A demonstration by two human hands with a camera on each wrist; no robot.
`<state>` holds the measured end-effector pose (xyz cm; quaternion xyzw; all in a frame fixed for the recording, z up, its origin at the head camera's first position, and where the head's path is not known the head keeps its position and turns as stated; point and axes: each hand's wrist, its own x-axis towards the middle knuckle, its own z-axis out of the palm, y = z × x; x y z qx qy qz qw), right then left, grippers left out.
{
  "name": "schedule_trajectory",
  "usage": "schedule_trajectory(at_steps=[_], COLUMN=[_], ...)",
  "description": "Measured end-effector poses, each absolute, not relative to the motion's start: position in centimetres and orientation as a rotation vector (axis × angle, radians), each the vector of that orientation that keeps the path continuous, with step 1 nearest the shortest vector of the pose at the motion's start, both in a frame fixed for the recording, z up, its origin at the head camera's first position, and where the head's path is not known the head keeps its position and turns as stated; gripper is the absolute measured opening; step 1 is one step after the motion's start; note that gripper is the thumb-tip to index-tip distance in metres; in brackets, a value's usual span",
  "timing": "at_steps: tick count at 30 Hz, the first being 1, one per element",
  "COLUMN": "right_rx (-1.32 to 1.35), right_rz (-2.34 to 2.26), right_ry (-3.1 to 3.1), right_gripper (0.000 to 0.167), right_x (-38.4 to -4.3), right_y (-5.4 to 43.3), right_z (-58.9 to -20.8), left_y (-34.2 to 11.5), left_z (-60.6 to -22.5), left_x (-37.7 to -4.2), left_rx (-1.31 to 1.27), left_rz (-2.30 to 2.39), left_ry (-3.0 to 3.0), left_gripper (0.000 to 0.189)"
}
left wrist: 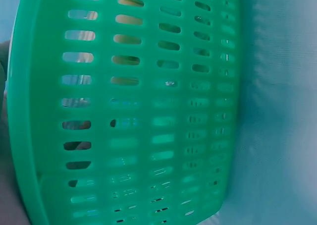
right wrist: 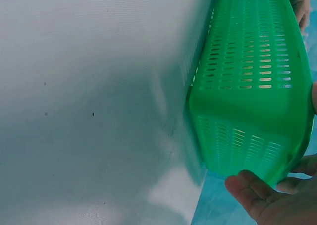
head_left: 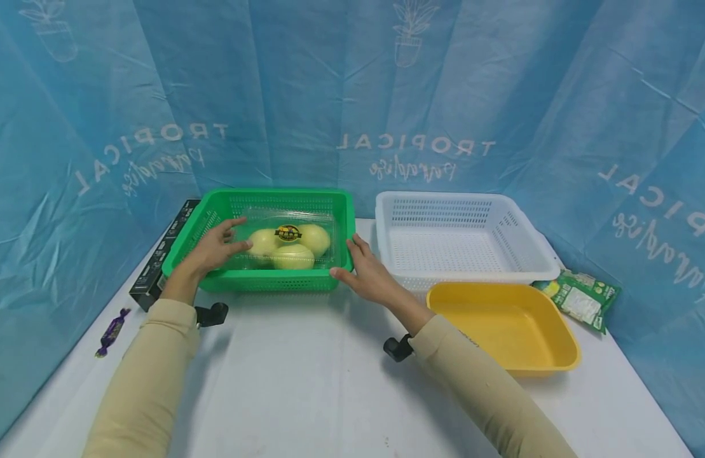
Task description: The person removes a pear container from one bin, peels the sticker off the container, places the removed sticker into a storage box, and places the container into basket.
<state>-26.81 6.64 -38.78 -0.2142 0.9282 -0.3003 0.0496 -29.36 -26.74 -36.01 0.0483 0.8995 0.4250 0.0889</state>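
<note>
Closest to me are two beige sleeves [head_left: 143,381] reaching over a white table [head_left: 283,375], with a purple-wrapped candy [head_left: 112,333] off to the left and a yellow plastic tub [head_left: 503,334] beside the right forearm. The right hand [head_left: 369,273] meets the near right corner of a slotted green basket [head_left: 272,280], fingers fairly straight and thumb spread, seemingly there to steady it. The left hand [head_left: 213,249] hangs over the left part, thumb and fingers parted, perhaps to span the box; I can't tell whether it touches. The right wrist view shows fingers beyond the basket's end wall, hidden from above; the left wrist view gives mostly slotted wall, pale fruit glimpsed through the gaps. Inside the basket sits a clear lidded fruit box [head_left: 288,249], three pale yellow-green fruits under a black-and-gold label. A long black box [head_left: 162,259] lies along the basket's left, a white slotted basket [head_left: 444,245] stands to its right, a green packet [head_left: 583,299] near that one's corner, and a blue "Tropical" curtain [head_left: 306,95] hangs behind.
</note>
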Motion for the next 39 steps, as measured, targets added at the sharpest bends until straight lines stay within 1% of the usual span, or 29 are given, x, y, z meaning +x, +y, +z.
schedule_trajectory(at_steps=[15,29,39], right_rx=[-0.685,-0.677,-0.676], right_rz=[-0.926,-0.918,-0.922], right_ry=[2.808,2.805,2.811], right_gripper=[0.081,0.081,0.082], right_x=[-26.7,-26.8,-26.8], right_y=[6.5,6.7,6.7], right_z=[-38.6,-38.6,-38.7], left_y=[-26.7,-25.6,-24.6], left_z=[-36.0,-36.0,-35.7], left_x=[-29.0,-29.1,-29.0], left_rx=[0.222,0.206,0.166], left_rz=[1.442,1.621,1.765], left_ry=[2.695,2.666,2.579], left_gripper=[0.074,0.073,0.068])
